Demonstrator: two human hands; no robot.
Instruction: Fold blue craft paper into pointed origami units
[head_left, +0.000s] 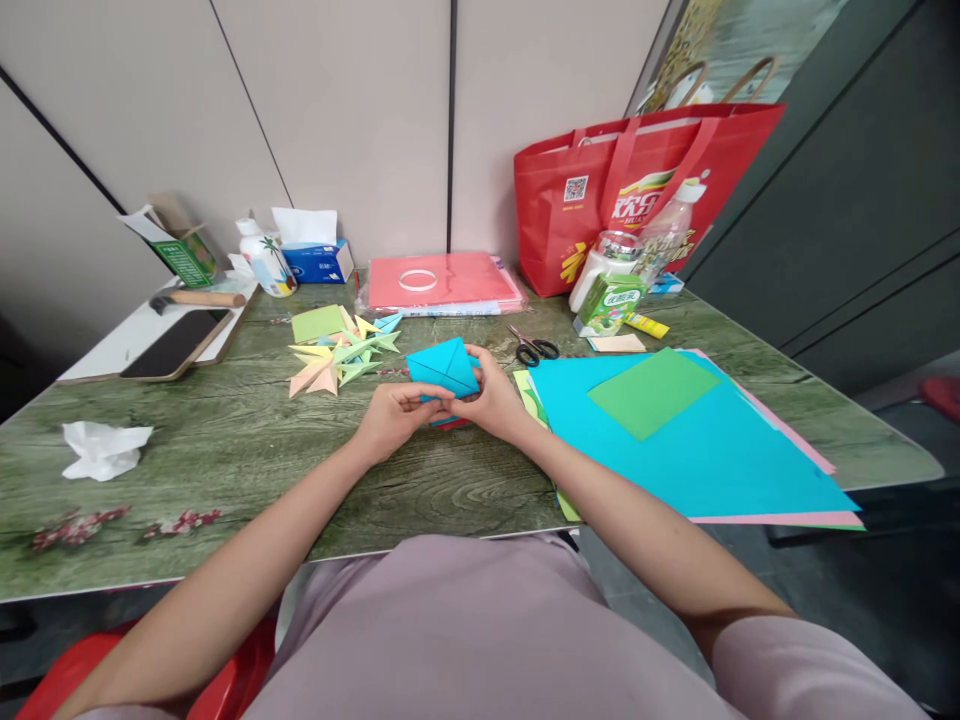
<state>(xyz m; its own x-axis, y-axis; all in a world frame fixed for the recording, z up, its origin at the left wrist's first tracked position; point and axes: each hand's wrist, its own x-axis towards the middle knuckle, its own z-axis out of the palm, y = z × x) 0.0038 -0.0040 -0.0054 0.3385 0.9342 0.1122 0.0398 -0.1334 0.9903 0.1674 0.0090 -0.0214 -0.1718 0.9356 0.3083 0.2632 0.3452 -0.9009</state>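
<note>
A folded piece of blue paper [442, 367] with crease lines is held up a little over the table, between both hands. My left hand [397, 415] pinches its lower left edge with thumb and fingers. On the right side, my right hand [491, 395] grips the same paper, its fingers partly behind it. Something red shows just under the blue paper, mostly hidden. To the left lies a pile of folded paper pieces [341, 350] in yellow, green, peach and blue. Black-handled scissors [534, 349] rest to the right, beyond my right hand.
Large blue sheets [675, 440] with a green square [654, 392] on top overhang the front edge at right. Behind stand a red bag [555, 220], a green carton [609, 304] and a packet of red paper [442, 283]. Leftward are a phone [177, 345], a hammer [196, 298] and a crumpled tissue [105, 450].
</note>
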